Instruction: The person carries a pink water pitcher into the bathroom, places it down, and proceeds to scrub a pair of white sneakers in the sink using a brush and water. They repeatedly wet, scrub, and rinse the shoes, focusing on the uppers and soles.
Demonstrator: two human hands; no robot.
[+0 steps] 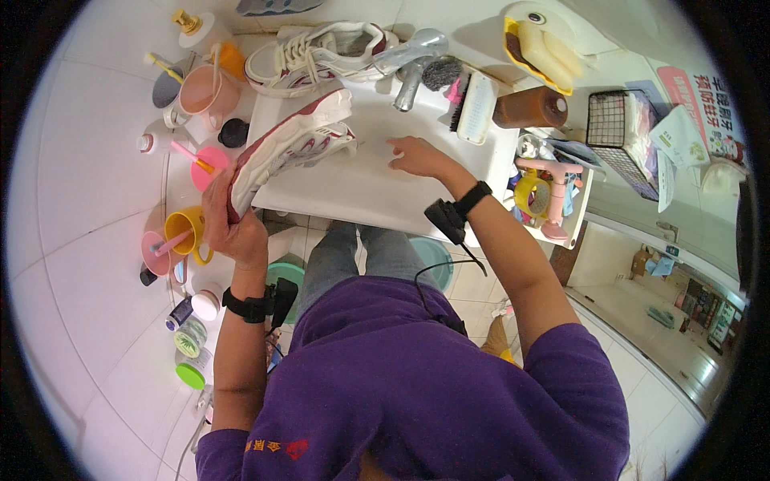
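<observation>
My left hand grips a white sneaker with a dark red sole by one end. The shoe is tilted over the left side of the white sink, its sole turned to the left. My right hand hovers over the basin with its index finger stretched out and the other fingers partly curled. I see nothing in it. A matching sneaker with cream laces rests at the back of the sink, beside the chrome faucet.
A dark bristle brush, a white scrub brush and a brown bottle stand at the back right. Cups, including a yellow mug, line the left ledge. A wire basket hangs at right. Below are teal basins.
</observation>
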